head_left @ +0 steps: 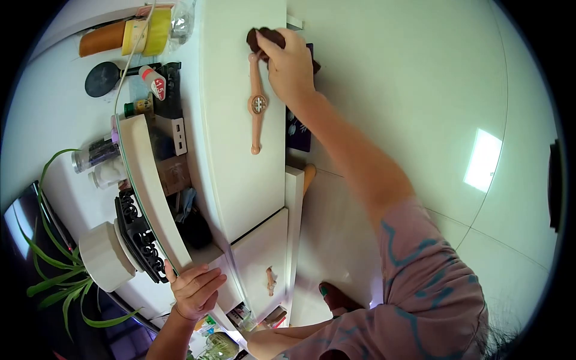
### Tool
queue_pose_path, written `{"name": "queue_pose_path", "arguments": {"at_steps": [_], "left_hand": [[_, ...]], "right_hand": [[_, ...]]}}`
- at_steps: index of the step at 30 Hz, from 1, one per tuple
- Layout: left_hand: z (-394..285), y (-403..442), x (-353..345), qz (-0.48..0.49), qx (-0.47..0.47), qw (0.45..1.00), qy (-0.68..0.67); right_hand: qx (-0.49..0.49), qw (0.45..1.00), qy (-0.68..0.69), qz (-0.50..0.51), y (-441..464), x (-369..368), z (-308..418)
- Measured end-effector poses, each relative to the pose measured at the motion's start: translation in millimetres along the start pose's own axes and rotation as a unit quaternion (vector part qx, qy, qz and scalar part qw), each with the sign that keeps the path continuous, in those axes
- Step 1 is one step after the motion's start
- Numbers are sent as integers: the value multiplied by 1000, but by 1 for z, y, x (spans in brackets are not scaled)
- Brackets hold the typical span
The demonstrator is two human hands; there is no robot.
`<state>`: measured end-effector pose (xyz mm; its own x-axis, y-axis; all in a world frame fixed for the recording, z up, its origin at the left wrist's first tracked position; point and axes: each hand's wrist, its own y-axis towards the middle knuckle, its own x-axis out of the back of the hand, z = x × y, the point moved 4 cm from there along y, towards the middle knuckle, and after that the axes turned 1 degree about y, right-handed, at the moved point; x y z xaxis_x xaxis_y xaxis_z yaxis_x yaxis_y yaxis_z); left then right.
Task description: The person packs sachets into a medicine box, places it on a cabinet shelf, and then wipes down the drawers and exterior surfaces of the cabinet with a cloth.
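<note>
My right hand (291, 63) is closed around a bunched dark brown cloth (264, 41), which presses against a white drawer front (234, 174). Just beside the cloth is the end of a tan drawer handle (256, 104) with a round, clear centre. My left hand (198, 289) grips the glass-topped shelf edge (182, 257), fingers bent over it. Near that hand stand a black scrollwork stand (139, 231) and a white plant pot (107, 257). A second white front (264, 255) carries another ornate handle (270, 281).
On the cabinet top are a black hairbrush (103, 79), a tube (153, 82), a clear jar (96, 153) and a yellow container (157, 33). An open compartment holds a dark bag (195, 231). A dark purple item (298, 129) lies beside the cabinet, by the tiled floor (432, 108).
</note>
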<state>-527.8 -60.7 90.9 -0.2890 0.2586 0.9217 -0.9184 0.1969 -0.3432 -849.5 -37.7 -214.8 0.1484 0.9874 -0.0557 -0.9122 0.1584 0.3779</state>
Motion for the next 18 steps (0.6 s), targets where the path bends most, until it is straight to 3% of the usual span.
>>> {"name": "queue_pose_path", "arguments": {"at_steps": [4,6,7,8,9,11,13,14,17,18], "left_hand": [[-1,0,1,-5,-13,1000,16],[0,1,1,0,-3,1000,-8],[0,0,0,-1,-3,1000,-9],[1,-1,0,-2,-5,1000,-6],[1,-2,0,-2,-8,1000,-4],[1,-1,0,0,-10,1000,-3],[2,-1,-1,-2,-9,1000,-1],[3,-2,-2,2,-8,1000,-3],[3,-6,0,10,-6,1000,-10],[3,-6,1,11,-8,1000,-15]], "right_hand": [[-71,993,-94,-8,40,4,-35],[-123,991,-3,-50,63,24,-27],[-201,972,95,-73,59,39,-13],[-201,972,94,-72,50,27,-19],[-132,978,154,47,37,2,-18],[-63,961,210,166,16,-24,-24],[63,992,96,55,12,-17,-20],[164,984,-50,55,20,-25,-25],[207,961,-183,-11,69,-54,-55],[189,969,-158,-36,87,-53,-49]]}}
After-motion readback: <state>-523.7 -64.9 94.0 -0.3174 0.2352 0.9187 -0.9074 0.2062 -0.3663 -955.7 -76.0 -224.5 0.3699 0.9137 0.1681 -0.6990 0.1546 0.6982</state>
